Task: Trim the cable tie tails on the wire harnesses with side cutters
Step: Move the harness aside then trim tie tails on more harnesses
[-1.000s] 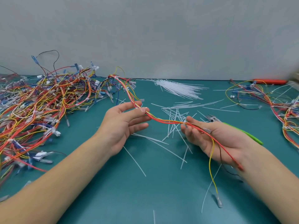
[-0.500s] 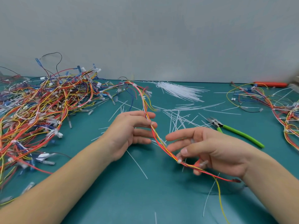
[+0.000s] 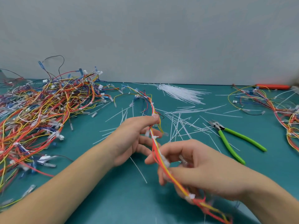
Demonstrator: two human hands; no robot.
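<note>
A red, yellow and white wire harness (image 3: 156,147) runs from the table's middle down toward me, with small white cable ties along it. My left hand (image 3: 134,139) pinches it near the top, between thumb and forefinger. My right hand (image 3: 194,167) holds its lower part with curled fingers; the tail end blurs past my wrist. The green-handled side cutters (image 3: 229,138) lie on the teal table (image 3: 97,199) to the right of both hands, untouched.
A big tangle of harnesses (image 3: 40,113) fills the left side. A smaller heap of harnesses (image 3: 278,107) lies at the right. A bundle of white cable ties (image 3: 179,92) and several cut tails (image 3: 178,123) are scattered in the middle. An orange tool (image 3: 273,86) lies by the wall.
The harness has been drawn out of the left pile toward me. My right hand turned palm down and came nearer, sliding along the wires; my left hand now pinches them higher up.
</note>
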